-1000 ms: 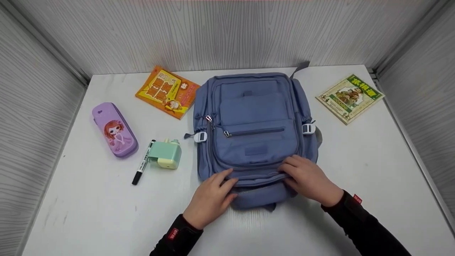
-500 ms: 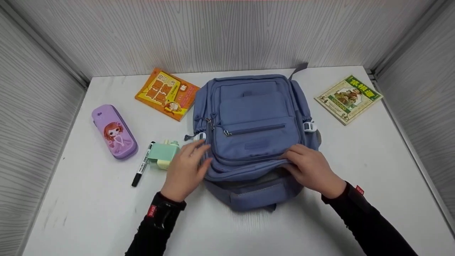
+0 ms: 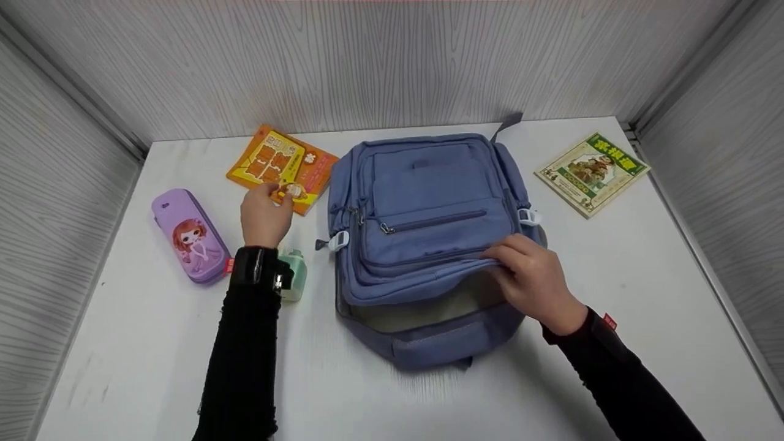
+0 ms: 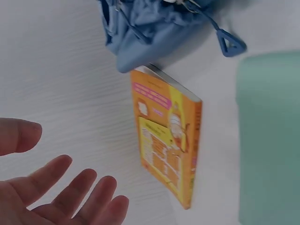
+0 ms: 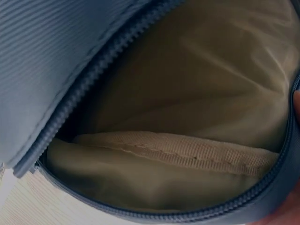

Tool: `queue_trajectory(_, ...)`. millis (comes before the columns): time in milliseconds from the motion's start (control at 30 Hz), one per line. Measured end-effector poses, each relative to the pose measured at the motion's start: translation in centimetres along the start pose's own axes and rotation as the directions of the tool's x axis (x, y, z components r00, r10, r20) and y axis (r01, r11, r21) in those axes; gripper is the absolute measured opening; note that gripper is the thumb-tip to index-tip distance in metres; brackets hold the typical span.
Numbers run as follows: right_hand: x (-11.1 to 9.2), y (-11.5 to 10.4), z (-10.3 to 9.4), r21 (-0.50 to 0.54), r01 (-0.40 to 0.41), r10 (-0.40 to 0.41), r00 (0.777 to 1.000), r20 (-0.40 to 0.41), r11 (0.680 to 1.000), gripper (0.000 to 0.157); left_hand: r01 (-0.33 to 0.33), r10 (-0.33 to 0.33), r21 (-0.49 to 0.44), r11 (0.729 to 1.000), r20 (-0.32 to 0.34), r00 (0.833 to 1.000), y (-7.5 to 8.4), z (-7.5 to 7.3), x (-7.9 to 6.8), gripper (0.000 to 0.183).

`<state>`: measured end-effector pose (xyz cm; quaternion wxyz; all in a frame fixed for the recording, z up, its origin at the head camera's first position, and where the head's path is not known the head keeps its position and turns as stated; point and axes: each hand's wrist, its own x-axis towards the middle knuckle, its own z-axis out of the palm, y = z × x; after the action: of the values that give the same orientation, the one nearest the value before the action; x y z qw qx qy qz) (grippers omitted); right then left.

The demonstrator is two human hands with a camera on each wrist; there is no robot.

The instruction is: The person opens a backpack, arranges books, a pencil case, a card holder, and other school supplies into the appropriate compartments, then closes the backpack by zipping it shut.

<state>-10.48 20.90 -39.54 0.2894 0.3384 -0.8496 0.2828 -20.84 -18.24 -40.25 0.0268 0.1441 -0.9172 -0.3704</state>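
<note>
A blue backpack (image 3: 429, 184) lies on its back on the white table, its main compartment gaping toward the near side. My right hand (image 3: 536, 278) grips the raised front edge of that opening; in the right wrist view the beige lining (image 5: 197, 70) shows between two zip edges. Out to the left, my left hand (image 3: 266, 214) hangs by the near edge of an orange book (image 3: 312, 177). In the left wrist view the fingers (image 4: 84, 187) are spread and hold nothing, with the book (image 4: 161, 136) apart from them.
A purple pencil case (image 3: 190, 236) lies left of my left hand. A mint-green, box-shaped item (image 3: 295, 275) is partly hidden behind my left wrist. At the far right lies a green and cream book (image 3: 593, 174). Panelled walls (image 3: 392, 61) enclose the table.
My left hand has left the backpack and moved left and away toward the orange book, its forearm now covering the marker. My right hand has lifted the bag's edge, widening the opening.
</note>
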Motion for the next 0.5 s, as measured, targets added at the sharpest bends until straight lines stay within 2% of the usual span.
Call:
queue_trajectory(67, -0.1, 0.1, 0.0, -0.006, -0.001, 0.001, 1.0, 0.005, 1.0, 0.023, 0.021, -0.027, 0.082, 0.996, 0.067, 0.997, -0.5, 0.5, 1.2, 0.047)
queue_trajectory(133, -0.1, 0.2, 0.0, -0.008, -0.001, 0.002, 1.0, 0.013, 1.0, 0.023, 0.042, -0.07, 0.188, 0.981, 0.147, 0.987, -0.9, 1.1, 2.2, 0.05)
queue_trajectory(200, -0.2, 0.3, 0.0, -0.01, -0.001, 0.002, 1.0, 0.02, 1.0, 0.023, 0.06, -0.132, 0.298, 0.953, 0.228, 0.965, -1.2, 1.6, 3.0, 0.052)
queue_trajectory(300, -0.2, 0.4, 0.0, -0.01, -0.005, 0.005, 1.0, 0.026, 1.0, 0.023, 0.113, -0.238, 0.392, 0.913, 0.287, 0.928, -1.0, 2.1, 3.8, 0.054)
queue_trajectory(333, -0.2, 0.4, 0.0, -0.009, -0.006, 0.006, 1.0, 0.026, 1.0, 0.023, 0.131, -0.261, 0.398, 0.908, 0.294, 0.919, -0.9, 2.2, 4.0, 0.055)
queue_trajectory(400, -0.2, 0.4, 0.0, -0.009, -0.008, 0.009, 1.0, 0.025, 1.0, 0.023, 0.171, -0.288, 0.364, 0.916, 0.298, 0.91, -0.5, 2.3, 4.5, 0.055)
queue_trajectory(500, -0.3, 0.4, 0.0, -0.008, -0.011, 0.011, 1.0, 0.026, 1.0, 0.023, 0.231, -0.304, 0.252, 0.94, 0.31, 0.901, -0.3, 2.5, 5.1, 0.056)
